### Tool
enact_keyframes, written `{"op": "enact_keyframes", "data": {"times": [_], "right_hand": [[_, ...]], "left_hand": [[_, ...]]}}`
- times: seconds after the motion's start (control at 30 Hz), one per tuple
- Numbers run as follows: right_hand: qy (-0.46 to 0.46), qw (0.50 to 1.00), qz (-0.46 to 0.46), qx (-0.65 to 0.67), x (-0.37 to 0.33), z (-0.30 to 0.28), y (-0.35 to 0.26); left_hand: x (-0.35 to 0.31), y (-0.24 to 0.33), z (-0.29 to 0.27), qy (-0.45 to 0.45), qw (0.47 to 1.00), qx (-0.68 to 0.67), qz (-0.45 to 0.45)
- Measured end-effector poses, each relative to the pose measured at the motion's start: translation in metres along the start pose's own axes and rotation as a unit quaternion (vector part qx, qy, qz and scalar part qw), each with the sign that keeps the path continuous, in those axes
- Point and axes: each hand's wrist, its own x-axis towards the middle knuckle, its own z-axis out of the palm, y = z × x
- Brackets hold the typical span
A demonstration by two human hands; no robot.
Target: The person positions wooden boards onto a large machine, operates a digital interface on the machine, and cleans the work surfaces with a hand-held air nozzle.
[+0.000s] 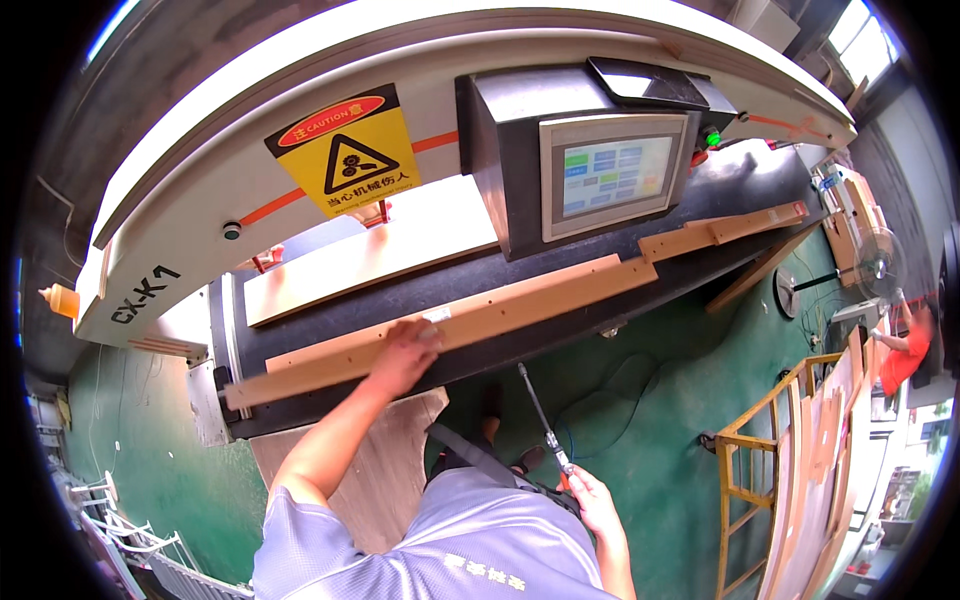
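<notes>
My left hand (405, 358) is closed on a long, narrow wooden board (490, 327), its fingers curled over the top edge near a small white label (437, 314). The board lies along the front of a black machine table (590, 338). Behind it rests a similar strip (550, 280) with small holes. Low in front of me, my right hand (595, 503) is wrapped around the handle of an air blow gun (555, 448). Its long, thin nozzle points up toward the table's front edge.
A white machine beam with a touchscreen (615, 178) spans above the table. A pale panel (375, 262) lies under it. More strips (720, 232) extend right. A yellow cart (745, 440) holds boards at right, near a fan (875, 262) and a person in red (905, 350).
</notes>
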Motion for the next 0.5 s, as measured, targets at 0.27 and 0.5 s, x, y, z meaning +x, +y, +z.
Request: {"op": "enact_keyframes", "data": {"times": [0.27,0.5], "right_hand": [[0.008,0.999,0.024,-0.033,0.017,0.007,-0.012],[0.020,0.998,0.060,-0.030,0.026,0.013,-0.019]], "left_hand": [[0.116,-0.107,-0.021,0.067,0.991,0.103,0.048],[0.203,-0.165,0.014,0.083,0.993,0.067,-0.044]]}}
